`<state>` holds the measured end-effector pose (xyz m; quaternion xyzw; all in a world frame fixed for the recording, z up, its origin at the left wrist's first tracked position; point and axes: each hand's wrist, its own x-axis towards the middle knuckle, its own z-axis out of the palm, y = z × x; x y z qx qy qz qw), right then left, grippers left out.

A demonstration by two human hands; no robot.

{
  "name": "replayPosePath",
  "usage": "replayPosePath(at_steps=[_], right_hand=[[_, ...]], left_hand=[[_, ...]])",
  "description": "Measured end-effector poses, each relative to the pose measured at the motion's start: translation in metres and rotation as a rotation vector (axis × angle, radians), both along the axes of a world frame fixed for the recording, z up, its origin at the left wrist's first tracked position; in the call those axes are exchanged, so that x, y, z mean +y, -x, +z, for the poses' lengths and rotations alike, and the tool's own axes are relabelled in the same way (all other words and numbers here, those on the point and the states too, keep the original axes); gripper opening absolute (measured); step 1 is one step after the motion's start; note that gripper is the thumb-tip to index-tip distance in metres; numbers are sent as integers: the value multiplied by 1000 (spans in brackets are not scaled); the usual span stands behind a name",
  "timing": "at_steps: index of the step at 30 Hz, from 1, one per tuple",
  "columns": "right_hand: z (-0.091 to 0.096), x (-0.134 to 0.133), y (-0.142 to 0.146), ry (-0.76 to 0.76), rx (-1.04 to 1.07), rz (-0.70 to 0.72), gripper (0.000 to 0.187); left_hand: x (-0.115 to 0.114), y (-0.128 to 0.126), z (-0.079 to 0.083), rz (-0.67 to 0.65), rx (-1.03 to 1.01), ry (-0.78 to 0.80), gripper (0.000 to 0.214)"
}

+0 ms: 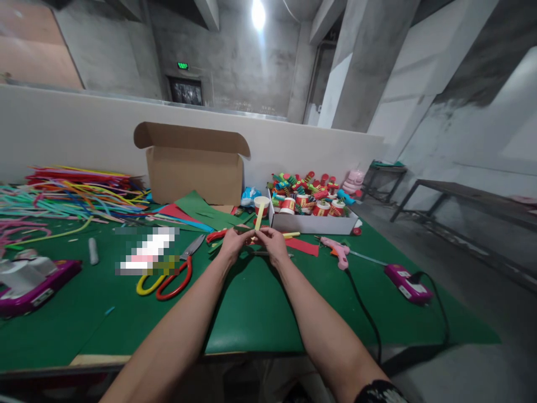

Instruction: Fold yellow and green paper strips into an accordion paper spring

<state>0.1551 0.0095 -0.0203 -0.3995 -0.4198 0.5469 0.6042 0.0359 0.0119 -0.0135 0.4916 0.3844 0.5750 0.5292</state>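
My left hand (pixel 232 245) and my right hand (pixel 273 246) meet over the middle of the green-covered table, both with fingers closed. Between their fingertips a narrow yellow strip (pixel 260 214) stands up, its lower end pinched. Dark green material lies close to my left fingers; whether they touch it I cannot tell. Just behind the strip is a red and white paper cup (pixel 264 205). A red-handled tool (pixel 216 235) lies left of my left hand. To the right of my right hand rests a red strip (pixel 302 246), with small yellow pieces (pixel 292 234) behind it.
Scissors (pixel 184 274) with red and yellow handles lie left. A pink glue gun (pixel 337 251) sits right, its cord trailing past a purple power strip (pixel 408 284). A white box (pixel 312 224) of decorated cups, pipe cleaners (pixel 84 198) and an upright cardboard box (pixel 195 173) line the back.
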Motion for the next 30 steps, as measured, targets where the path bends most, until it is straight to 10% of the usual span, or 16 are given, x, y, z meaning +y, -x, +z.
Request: replayPosePath(at_steps=[30], right_hand=[[1,-2,-1,92,-16,61,24]], left_hand=[[4,4,-3,51,23,-6,39]])
